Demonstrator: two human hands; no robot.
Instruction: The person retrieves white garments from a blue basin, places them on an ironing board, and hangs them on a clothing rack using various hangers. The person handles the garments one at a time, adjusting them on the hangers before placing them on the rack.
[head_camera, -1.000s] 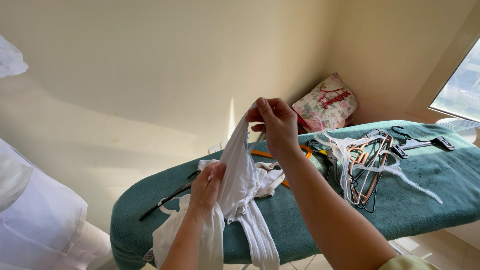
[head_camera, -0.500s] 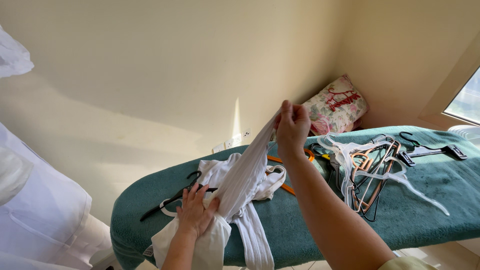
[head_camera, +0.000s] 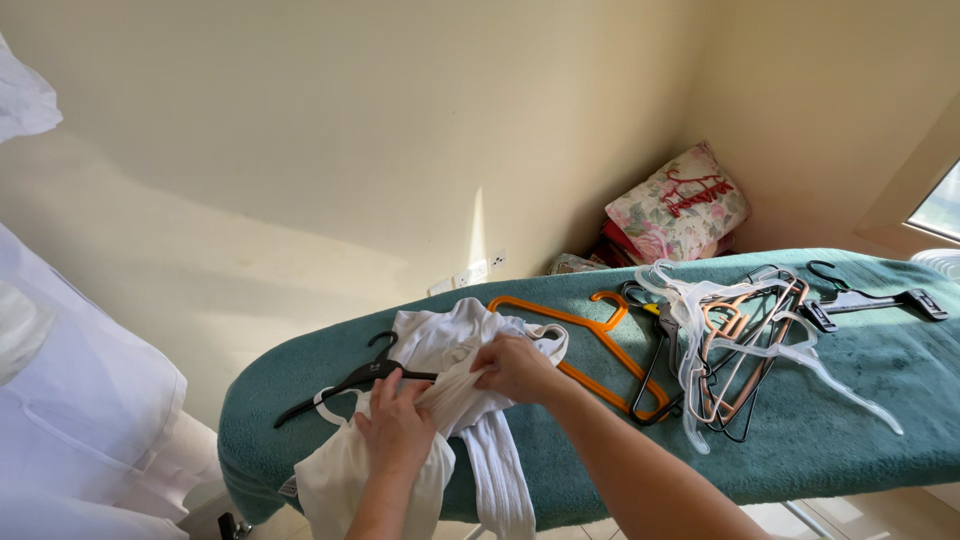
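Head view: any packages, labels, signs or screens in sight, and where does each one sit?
Small pale garment tag: at the lower left edge of the white ribbed garment, hanging over the near rim of the green towel-covered ironing board.
White wall socket plate: low on the cream wall behind the board, rectangular.
No packages, signs or screens.

The right hand, raised above the ironing board a second ago with the white garment stretched upward, is now lowered onto the bunched cloth beside the left hand. The garment lies collapsed on the board. The orange hanger is now fully exposed.
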